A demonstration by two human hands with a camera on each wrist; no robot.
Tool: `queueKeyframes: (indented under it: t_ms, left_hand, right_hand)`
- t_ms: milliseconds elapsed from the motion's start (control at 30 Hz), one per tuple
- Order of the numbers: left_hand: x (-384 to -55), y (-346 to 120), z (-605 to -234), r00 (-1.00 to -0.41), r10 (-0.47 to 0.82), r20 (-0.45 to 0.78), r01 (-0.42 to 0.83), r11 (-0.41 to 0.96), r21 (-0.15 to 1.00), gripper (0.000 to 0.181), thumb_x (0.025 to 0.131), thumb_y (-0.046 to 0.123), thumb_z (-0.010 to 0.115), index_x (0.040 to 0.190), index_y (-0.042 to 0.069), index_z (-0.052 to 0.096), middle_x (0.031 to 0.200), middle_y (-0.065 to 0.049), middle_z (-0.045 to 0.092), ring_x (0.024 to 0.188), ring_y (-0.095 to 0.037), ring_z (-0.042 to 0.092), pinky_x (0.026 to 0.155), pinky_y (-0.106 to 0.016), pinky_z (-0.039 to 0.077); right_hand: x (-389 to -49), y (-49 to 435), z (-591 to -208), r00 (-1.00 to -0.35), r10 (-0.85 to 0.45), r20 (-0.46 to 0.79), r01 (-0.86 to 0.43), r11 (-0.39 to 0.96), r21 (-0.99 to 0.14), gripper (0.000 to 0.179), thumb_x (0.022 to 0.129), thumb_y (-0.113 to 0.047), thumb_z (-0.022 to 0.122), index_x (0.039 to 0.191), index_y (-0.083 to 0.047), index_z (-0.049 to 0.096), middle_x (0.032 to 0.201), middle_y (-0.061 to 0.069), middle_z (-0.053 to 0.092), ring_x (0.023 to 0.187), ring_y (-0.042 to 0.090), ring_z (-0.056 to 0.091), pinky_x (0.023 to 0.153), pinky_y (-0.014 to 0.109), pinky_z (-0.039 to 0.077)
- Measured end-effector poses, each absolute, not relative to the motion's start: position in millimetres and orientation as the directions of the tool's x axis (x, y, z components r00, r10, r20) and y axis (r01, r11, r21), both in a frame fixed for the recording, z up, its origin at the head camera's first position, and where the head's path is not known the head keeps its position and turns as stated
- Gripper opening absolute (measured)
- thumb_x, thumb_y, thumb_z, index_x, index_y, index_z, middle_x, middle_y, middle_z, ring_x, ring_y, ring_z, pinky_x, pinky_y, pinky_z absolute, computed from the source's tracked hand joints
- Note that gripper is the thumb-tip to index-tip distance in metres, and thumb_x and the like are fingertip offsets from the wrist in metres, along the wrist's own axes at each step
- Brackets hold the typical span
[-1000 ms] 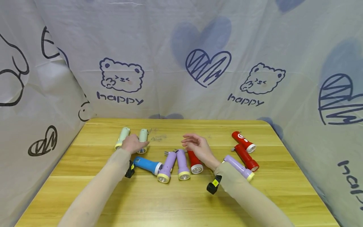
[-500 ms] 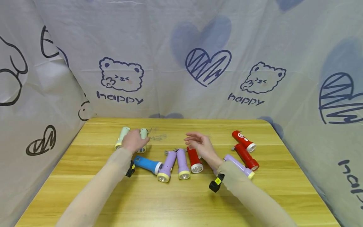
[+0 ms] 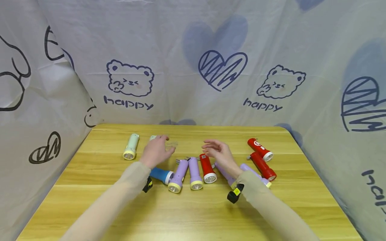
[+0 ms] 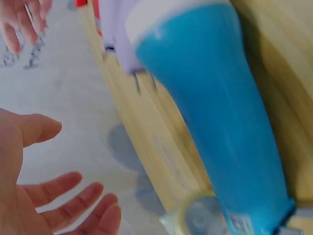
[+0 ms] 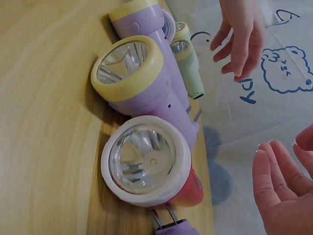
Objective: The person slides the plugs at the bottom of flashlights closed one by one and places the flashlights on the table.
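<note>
My left hand (image 3: 155,152), fingers spread and relaxed, hovers over the back left of the table, holding nothing. Beneath it a pale green flashlight (image 3: 152,137) is mostly hidden, and the blue flashlight (image 3: 162,174) is partly covered by the wrist. My right hand (image 3: 221,154) hangs with loosely bent fingers above a purple flashlight (image 3: 224,172), which the hand and sleeve partly hide. Beside it lie a red flashlight (image 3: 206,166) with a white rim and two purple flashlights (image 3: 195,172) with yellow rims. The right wrist view shows the right palm (image 5: 286,200) with nothing in it.
Another pale green flashlight (image 3: 131,146) lies at the back left of the wooden table (image 3: 193,214). On the right are two red flashlights (image 3: 260,149) and a purple flashlight (image 3: 256,174) half behind the sleeve. A printed cloth (image 3: 178,83) surrounds the table.
My left hand has moved right and lifted from beside the pale green flashlights, its fingers spreading. My right hand has shifted slightly right, uncovering more of the central red flashlight.
</note>
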State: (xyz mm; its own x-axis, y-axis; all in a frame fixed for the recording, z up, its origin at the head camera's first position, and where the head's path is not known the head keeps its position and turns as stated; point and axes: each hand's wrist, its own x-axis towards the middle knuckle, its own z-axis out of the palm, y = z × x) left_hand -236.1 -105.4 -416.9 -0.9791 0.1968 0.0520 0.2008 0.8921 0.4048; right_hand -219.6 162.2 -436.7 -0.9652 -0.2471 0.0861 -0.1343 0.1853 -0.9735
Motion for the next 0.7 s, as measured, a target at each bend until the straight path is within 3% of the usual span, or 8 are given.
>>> queueKeyframes:
  t_ms: [200,367,500,600,700]
  left_hand:
    - [-222,-82,-416,-0.952,0.302,0.042,0.291,0.860,0.418,0.048,0.097,0.037,0.065,0.131,0.004,0.060,0.127,-0.018,0.067,0.110,-0.031,0.067,0.091,-0.046,0.058]
    - [-210,-63,-417,-0.930,0.369,-0.010,0.328,0.839,0.434,0.044,0.098,0.036,0.064,0.131,0.007,0.061,0.113,-0.013,0.072,0.096,-0.024,0.068,0.082,-0.040,0.057]
    - [-202,-51,-420,-0.906,0.420,-0.051,0.361,0.830,0.425,0.045,0.098,0.037,0.063,0.132,0.007,0.060,0.097,-0.008,0.072,0.080,-0.018,0.065,0.070,-0.035,0.055]
    - [-196,-44,-424,-0.892,0.446,-0.077,0.376,0.824,0.423,0.047,0.097,0.037,0.064,0.133,0.008,0.059,0.099,-0.008,0.074,0.081,-0.019,0.066,0.073,-0.037,0.057]
    - [-192,-38,-429,-0.886,0.453,-0.100,0.375,0.826,0.420,0.048,0.096,0.038,0.066,0.135,0.009,0.060,0.109,-0.011,0.075,0.093,-0.024,0.070,0.084,-0.042,0.059]
  right_hand:
    - [-219,167,-437,-0.971,-0.228,0.071,-0.113,0.179,-0.977,0.036,0.102,0.000,0.048,0.137,0.003,0.055,0.128,0.031,0.063,0.115,0.039,0.065,0.103,0.053,0.054]
    - [-220,171,-439,-0.978,-0.204,0.055,-0.093,0.180,-0.979,0.036,0.101,-0.001,0.050,0.137,0.002,0.055,0.128,0.029,0.064,0.113,0.033,0.067,0.102,0.047,0.056]
    - [-220,173,-440,-0.978,-0.201,0.063,-0.096,0.163,-0.982,0.037,0.101,-0.001,0.051,0.137,0.003,0.055,0.128,0.031,0.063,0.114,0.037,0.066,0.100,0.045,0.057]
    - [-220,174,-441,-0.978,-0.200,0.060,-0.092,0.154,-0.984,0.037,0.100,-0.001,0.052,0.137,0.003,0.055,0.128,0.032,0.063,0.114,0.038,0.066,0.099,0.044,0.058]
    - [-219,175,-441,-0.979,-0.197,0.054,-0.086,0.161,-0.983,0.037,0.101,-0.001,0.052,0.137,0.003,0.055,0.128,0.032,0.063,0.112,0.034,0.068,0.098,0.040,0.059]
